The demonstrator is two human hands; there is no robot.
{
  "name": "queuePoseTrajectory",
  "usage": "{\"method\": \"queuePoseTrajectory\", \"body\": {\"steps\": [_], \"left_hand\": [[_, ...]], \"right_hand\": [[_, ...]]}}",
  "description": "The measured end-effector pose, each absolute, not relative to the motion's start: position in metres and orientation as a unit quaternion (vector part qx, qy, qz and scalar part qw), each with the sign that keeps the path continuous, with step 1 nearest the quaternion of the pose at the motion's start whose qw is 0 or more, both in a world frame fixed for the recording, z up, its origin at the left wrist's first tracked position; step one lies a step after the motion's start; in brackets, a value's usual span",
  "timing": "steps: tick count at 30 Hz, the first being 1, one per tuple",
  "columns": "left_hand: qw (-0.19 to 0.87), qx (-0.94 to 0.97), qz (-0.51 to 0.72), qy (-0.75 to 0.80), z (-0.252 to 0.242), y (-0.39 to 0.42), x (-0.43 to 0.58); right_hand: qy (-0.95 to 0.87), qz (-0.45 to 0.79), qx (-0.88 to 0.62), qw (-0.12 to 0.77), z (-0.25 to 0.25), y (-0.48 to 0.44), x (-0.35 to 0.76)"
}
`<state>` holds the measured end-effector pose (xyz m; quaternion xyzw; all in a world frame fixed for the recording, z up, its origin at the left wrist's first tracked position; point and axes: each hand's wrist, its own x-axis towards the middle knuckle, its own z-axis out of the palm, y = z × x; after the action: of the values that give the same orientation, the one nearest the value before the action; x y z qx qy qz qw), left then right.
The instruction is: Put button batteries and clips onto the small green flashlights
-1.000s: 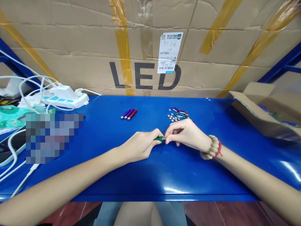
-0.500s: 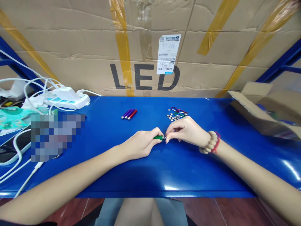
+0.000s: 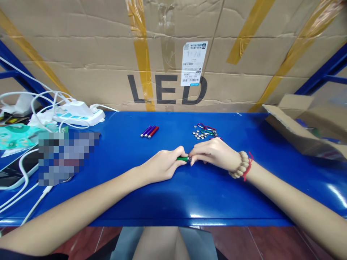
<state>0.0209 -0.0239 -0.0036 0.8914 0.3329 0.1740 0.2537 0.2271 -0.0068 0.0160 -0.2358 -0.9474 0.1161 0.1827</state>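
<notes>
In the middle of the blue tabletop, my left hand (image 3: 165, 164) is closed around a small green metal mini flashlight (image 3: 182, 159), its silver end pointing right. The fingers of my right hand (image 3: 214, 153) pinch together at that silver end; whether a smaller part sits between them is hidden. Just beyond the right hand lie several silver button cells (image 3: 198, 134) with red, green and purple carabiner clips (image 3: 207, 128), partly covered by the hand. Two purple mini flashlights (image 3: 146, 131) and a red mini flashlight (image 3: 153, 132) lie side by side further back on the left.
At the left are a white power strip (image 3: 81, 117) with cables, a phone (image 3: 18, 168) and a teal packet (image 3: 18, 136). An open cardboard box (image 3: 284, 122) stands on the right. A large carton (image 3: 108, 54) marked LED closes off the back of the blue table (image 3: 173, 202).
My right hand has dropped slightly and turned a little, showing more of the clips behind it. The left hand keeps its grip on the green mini flashlight.
</notes>
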Motion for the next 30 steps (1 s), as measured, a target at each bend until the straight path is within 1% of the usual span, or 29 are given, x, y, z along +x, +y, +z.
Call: {"method": "queuePoseTrajectory", "body": {"steps": [6, 13, 15, 19, 21, 24, 28, 30], "left_hand": [[0.248, 0.896, 0.18, 0.323, -0.007, -0.021, 0.021], [0.252, 0.894, 0.191, 0.319, -0.008, -0.02, 0.021], [0.246, 0.894, 0.191, 0.322, -0.008, -0.021, 0.021], [0.257, 0.884, 0.215, 0.325, -0.008, -0.023, 0.022], [0.257, 0.879, 0.226, 0.331, -0.009, -0.024, 0.022], [0.24, 0.88, 0.224, 0.344, -0.009, -0.025, 0.022], [0.211, 0.888, 0.224, 0.342, -0.011, -0.026, 0.022], [0.199, 0.893, 0.225, 0.335, -0.012, -0.026, 0.022]], "right_hand": [[-0.956, 0.097, -0.23, 0.152, 0.011, -0.005, 0.228], [-0.957, 0.082, -0.229, 0.157, 0.008, -0.005, 0.227], [-0.96, 0.052, -0.228, 0.151, 0.008, -0.006, 0.227], [-0.959, -0.046, -0.235, 0.149, 0.006, -0.009, 0.227], [-0.956, -0.06, -0.242, 0.154, 0.005, -0.01, 0.226], [-0.951, -0.008, -0.249, 0.185, 0.004, -0.013, 0.222], [-0.92, 0.126, -0.279, 0.243, 0.005, -0.019, 0.214], [-0.896, 0.196, -0.311, 0.247, 0.007, -0.022, 0.211]]}}
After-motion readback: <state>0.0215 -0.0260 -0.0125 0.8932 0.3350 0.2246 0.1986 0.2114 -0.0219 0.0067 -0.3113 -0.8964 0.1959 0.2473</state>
